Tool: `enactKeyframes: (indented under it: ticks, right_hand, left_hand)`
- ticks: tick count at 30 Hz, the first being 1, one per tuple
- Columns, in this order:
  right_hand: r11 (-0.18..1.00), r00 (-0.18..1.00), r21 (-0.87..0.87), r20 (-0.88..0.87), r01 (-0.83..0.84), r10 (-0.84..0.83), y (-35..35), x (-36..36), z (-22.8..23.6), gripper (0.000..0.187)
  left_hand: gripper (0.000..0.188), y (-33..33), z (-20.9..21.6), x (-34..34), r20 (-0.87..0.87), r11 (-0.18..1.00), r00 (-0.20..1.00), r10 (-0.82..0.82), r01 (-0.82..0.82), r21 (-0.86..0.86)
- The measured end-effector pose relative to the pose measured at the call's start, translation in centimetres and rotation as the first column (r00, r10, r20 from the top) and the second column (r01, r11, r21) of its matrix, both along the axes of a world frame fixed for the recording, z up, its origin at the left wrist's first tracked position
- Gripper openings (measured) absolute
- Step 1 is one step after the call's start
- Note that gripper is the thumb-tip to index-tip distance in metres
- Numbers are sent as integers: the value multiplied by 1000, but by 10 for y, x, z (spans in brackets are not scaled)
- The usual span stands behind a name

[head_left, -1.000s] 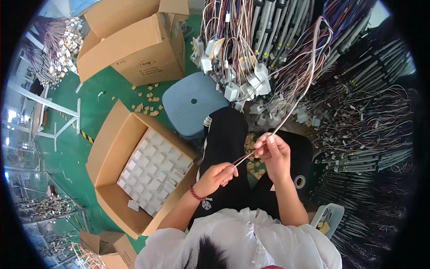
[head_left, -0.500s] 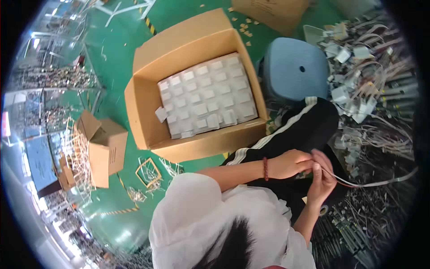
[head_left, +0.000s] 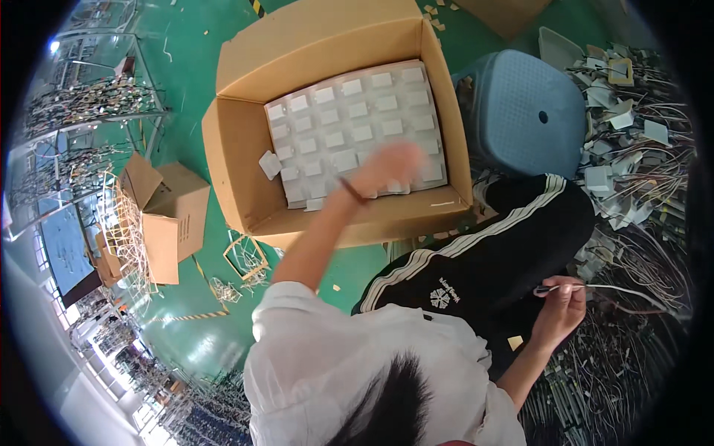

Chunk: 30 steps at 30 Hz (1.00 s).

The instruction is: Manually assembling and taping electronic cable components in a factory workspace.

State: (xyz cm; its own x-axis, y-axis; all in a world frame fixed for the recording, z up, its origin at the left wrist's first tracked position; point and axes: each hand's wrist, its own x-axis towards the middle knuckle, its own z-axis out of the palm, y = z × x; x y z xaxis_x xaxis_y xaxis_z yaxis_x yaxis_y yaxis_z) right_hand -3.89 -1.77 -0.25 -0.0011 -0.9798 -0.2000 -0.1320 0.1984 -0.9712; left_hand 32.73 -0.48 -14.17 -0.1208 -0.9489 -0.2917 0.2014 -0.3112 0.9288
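Observation:
My left hand [head_left: 394, 165], smeared by motion, is over the big open cardboard box [head_left: 446, 126], near its right half. Inside the box, white rectangular pieces [head_left: 335, 139] stand in rows on a pale layer, and one loose white piece [head_left: 270, 164] leans at the left side. What the left hand's fingers do is hidden by blur. Over at the right, my right hand [head_left: 561, 316] pinches a thin pale cable [head_left: 621, 288] close to its small black end [head_left: 541, 289]. The cable trails off rightward over a heap of wires.
A blue plastic stool [head_left: 520, 111] stands right of the box. Piled wires and white plugs [head_left: 632, 163] fill the right side. A smaller open carton [head_left: 175, 223] with white strips and a wooden frame [head_left: 245, 257] sit on the green floor at left. My black-trousered leg [head_left: 506, 245] lies between box and wires.
My left hand has left the cable and swung up and leftward over the box. My right hand keeps the cable, moved slightly right, with its black end showing. The view has shifted a little.

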Motion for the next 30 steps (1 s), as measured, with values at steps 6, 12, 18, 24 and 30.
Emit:
enactKeyframes:
  ticks: [6, 12, 18, 24, 30]
  right_hand:
    - [986, 990, 139, 99, 89, -103, 3, 3, -20, 23]
    - [983, 991, 146, 62, 111, -121, 3, 8, -13, 21]
    - [976, 970, 209, 217, 60, -106, 7, -1, -16, 19]
    - [978, 934, 207, 351, -8, -67, 18, 13, -3, 23]
    - [974, 872, 204, 453, 103, -187, 32, -3, 14, 19]
  left_hand:
    - [69, 100, -166, 144, 947, 949, 233, -222, -171, 265]
    - [67, 80, -163, 86, 945, 867, 212, -247, -387, 314]
    - [56, 68, -96, 133, 770, 861, 552, 321, -509, 6]
    - [60, 24, 71, -75, -226, 958, 964, -137, 188, 219]
    - [83, 37, 95, -194, -553, 947, 787, -273, 320, -11]
